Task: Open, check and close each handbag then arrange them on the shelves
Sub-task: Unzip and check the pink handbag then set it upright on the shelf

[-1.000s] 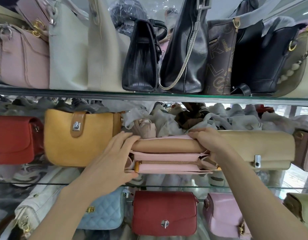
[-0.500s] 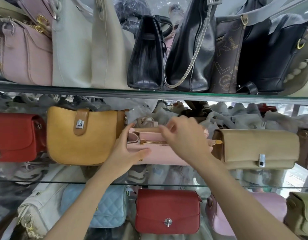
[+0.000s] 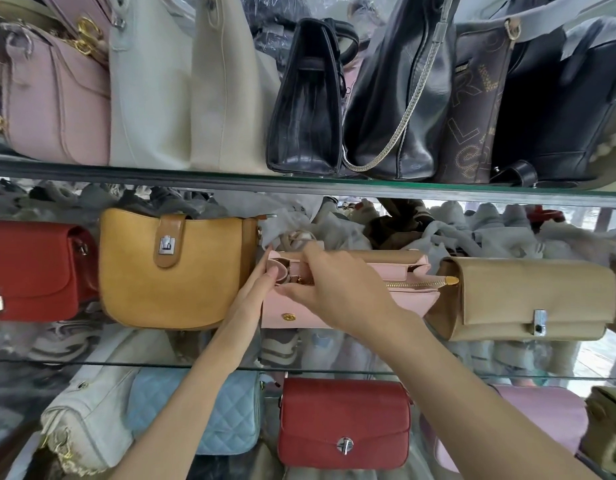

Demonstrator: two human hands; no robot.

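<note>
A pale pink handbag [image 3: 415, 301] with a gold zip along its top stands on the middle glass shelf [image 3: 92, 362], between a mustard bag [image 3: 182, 271] and a beige flap bag [image 3: 531, 299]. My left hand [image 3: 260, 291] holds the pink bag's left end, fingertips on its strap loop. My right hand [image 3: 337, 289] reaches over the top and pinches at the left end of the zip. The zip pull is hidden under my fingers.
The upper shelf [image 3: 195, 174] carries pink, cream and black bags packed side by side. A red bag [image 3: 36, 271] sits far left on the middle shelf. Below stand a white bag, a blue quilted bag [image 3: 230, 410], a red bag [image 3: 344, 420] and a pink one.
The pink bag went from lying under both hands to standing upright. My right hand slid left along the zip to the bag's left end. My left hand shifted up onto the strap loop.
</note>
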